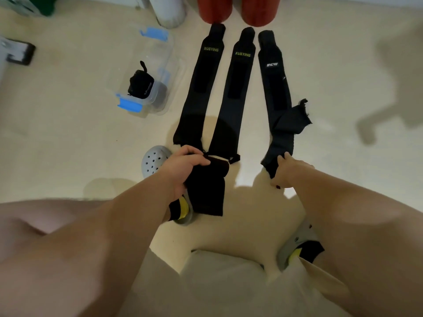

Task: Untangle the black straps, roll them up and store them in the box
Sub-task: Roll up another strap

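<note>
Nearest: left hand (183,170), fingers (201,160) curled tight round a black fold (206,191) of strap, held just over a grey shoe (154,163). Possibly the near part of the middle strap (233,94), possibly a separate piece. Cannot tell, join hidden under the hand.

To its right, a little apart: right hand (285,173), thumb and fingers pinching the near end of the right strap (274,88). End raised slightly off the floor (68,133), by the look of it.

Key relation: long axis of the right strap running straight away from the pinching fingers toward the red cylinders (215,10). Near end in the grip, far end lying flat and free. Partway out, a twisted flap kicked off to the right side, judged the one snag on this strap. Probably needs flattening first, then a roll from the fingers outward along that axis.

Further out: middle strap and left strap (196,94), both flat on the floor, side by side on much the same axis, a gap between them over most of the length. Near ends close to the left hand.

Far left: box (167,62), clear with blue latches, open, one rolled strap (139,84) inside. Well apart from the right hand and nearer the left, so storing likely means a reach across or a hand-over.
</note>
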